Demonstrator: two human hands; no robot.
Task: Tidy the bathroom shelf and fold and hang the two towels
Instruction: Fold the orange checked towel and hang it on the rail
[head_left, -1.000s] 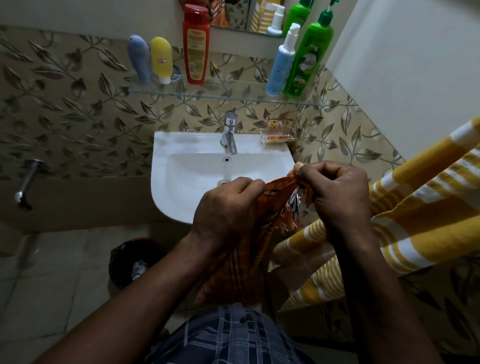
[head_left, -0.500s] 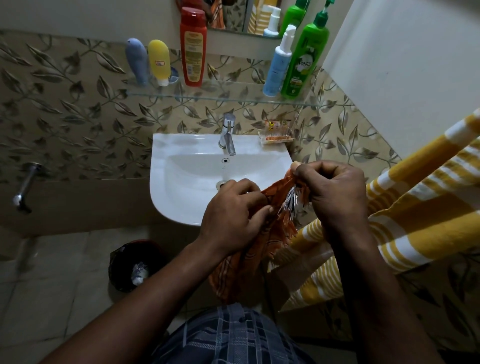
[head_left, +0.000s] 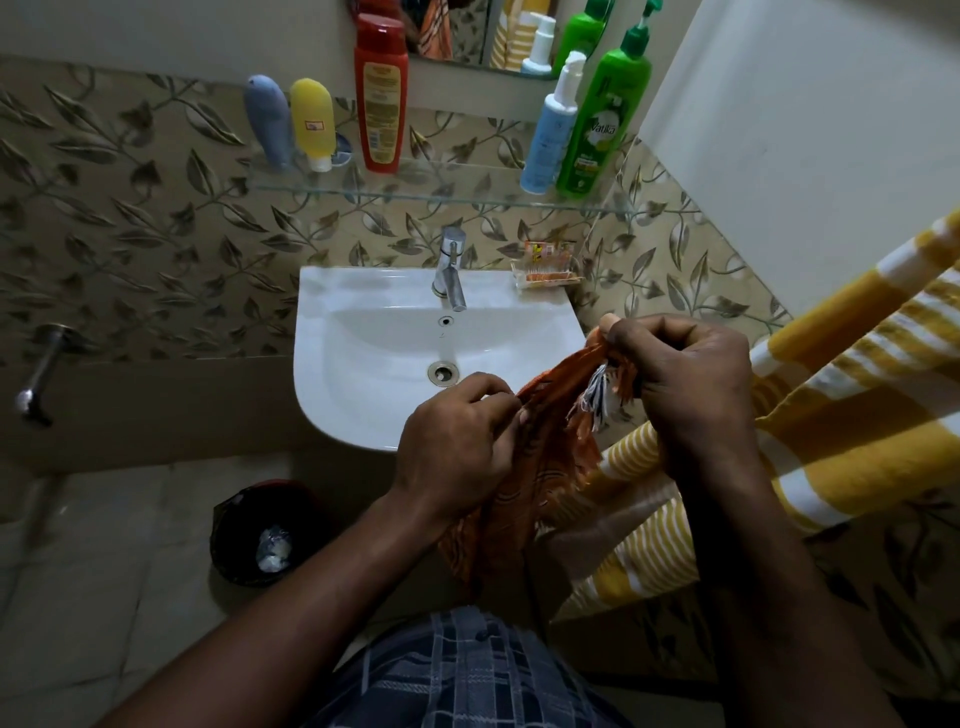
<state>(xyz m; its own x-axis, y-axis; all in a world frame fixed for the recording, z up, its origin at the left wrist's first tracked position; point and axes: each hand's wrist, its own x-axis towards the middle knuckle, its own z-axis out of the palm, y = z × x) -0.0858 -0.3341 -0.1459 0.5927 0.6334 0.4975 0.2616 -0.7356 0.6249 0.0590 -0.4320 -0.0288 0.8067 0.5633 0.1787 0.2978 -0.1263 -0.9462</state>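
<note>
Sink (head_left: 332, 332) behind orange towel (head_left: 550, 457) in hands (head_left: 457, 441) (head_left: 691, 384); yellow striped towel (head_left: 857, 405) alongside.

my left hand (head_left: 457, 441) curled, pinching the orange towel (head_left: 550, 462) at its edge, my right hand (head_left: 691, 384) higher, fist gripping its fringed corner, both bare forearms reaching forward

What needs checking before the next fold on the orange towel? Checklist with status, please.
1. Left hand grips orange towel edge: ok.
2. Right hand pinches the fringed corner: ok.
3. Towel stretched flat between the hands: not ok, it is bunched and twisted.
4. Towel's lower end off the floor: cannot tell, hidden behind the arm.
5. Yellow towel hung neatly: cannot tell, its support is out of view.
6. Bottles upright on shelf: ok.
</note>
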